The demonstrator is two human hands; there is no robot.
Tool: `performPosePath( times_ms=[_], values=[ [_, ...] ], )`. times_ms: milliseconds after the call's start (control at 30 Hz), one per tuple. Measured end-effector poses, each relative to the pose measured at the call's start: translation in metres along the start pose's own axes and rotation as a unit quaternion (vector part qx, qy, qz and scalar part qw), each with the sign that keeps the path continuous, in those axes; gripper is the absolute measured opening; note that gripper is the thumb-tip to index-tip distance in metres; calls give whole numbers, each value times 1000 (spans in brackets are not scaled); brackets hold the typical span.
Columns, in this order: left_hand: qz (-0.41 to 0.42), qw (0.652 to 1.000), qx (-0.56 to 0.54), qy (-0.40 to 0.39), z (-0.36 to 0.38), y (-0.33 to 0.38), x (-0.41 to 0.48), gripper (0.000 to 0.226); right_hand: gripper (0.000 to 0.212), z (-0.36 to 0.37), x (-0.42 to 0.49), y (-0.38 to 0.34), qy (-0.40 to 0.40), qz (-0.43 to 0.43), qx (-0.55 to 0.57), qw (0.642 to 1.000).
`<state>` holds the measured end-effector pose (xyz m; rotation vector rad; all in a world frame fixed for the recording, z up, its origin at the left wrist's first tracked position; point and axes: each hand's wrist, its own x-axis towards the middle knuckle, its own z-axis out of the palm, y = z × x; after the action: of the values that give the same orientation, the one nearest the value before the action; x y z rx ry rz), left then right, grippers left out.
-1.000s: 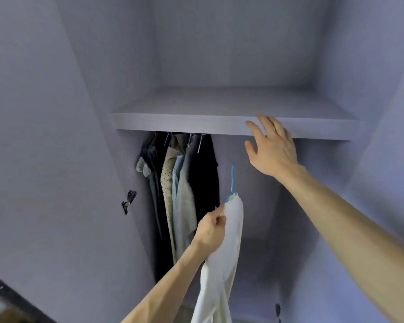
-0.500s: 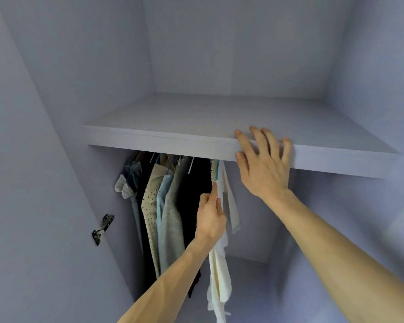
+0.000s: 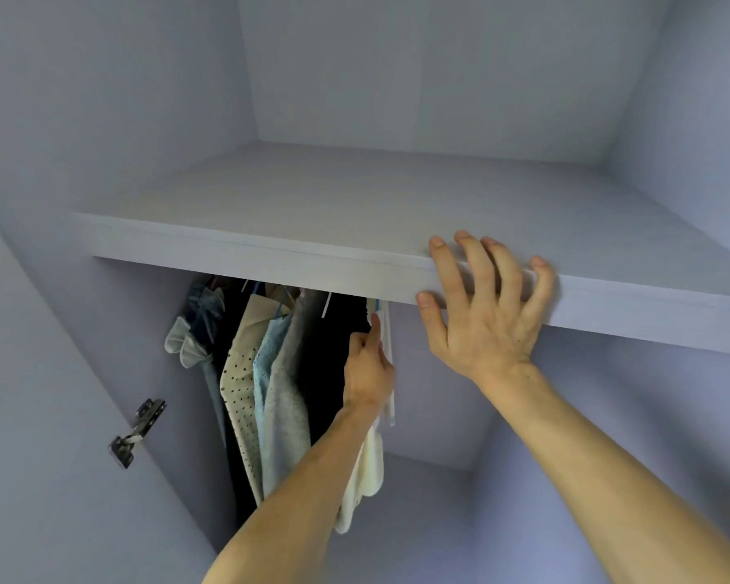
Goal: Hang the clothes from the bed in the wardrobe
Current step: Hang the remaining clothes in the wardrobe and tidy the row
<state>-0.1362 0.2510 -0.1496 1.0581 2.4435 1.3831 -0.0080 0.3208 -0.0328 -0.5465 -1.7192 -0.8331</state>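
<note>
My left hand (image 3: 367, 368) reaches under the wardrobe shelf (image 3: 270, 255) and pinches the top of a white garment (image 3: 369, 465) on a blue hanger, right beside the hung clothes. The hanger hook and the rail are hidden behind the shelf edge. My right hand (image 3: 485, 314) rests on the shelf's front edge, its fingers spread over the top. Several garments (image 3: 270, 381) hang to the left: denim with a pale bow, black, dotted cream, light blue, grey.
A metal door hinge (image 3: 138, 432) sticks out from the left wardrobe wall. The lilac wardrobe walls close in on both sides. Right of the white garment the hanging space shows only the back wall (image 3: 435, 398).
My left hand has lifted the white garment up under the shelf, next to the black garment. My right hand has settled on the shelf edge, and the view has moved closer.
</note>
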Motion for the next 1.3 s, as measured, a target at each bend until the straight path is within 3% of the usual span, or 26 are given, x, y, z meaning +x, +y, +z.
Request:
performPosePath(
  times_ms=[467,600,800,967,1067,1133,1233,1300],
  values=[
    [-76,992,-38,95,-30,-53,23,51,51,-3,1,-2,-23,18,6,1000],
    [-133,983,-64,108,-34,-49,26,52,50,-7,2,-3,-45,23,9,999],
    [-142,986,-37,75,-48,-43,15,57,49,-14,2,-2,-81,25,26,996],
    [-135,989,-34,-43,-76,-39,-8,64,49,-22,8,-2,-127,46,47,990],
    [-115,986,-15,-122,-113,-38,-37,51,50,-44,17,-15,-190,117,96,970],
    [-105,985,30,-134,-144,-45,-58,52,55,-61,18,-24,-219,158,149,951],
    [-57,985,129,-101,-196,-53,-104,50,55,-90,8,-42,-260,172,283,907],
    [-54,978,193,-59,-231,-59,-147,50,51,-117,-7,-65,-311,185,373,854]
  ],
)
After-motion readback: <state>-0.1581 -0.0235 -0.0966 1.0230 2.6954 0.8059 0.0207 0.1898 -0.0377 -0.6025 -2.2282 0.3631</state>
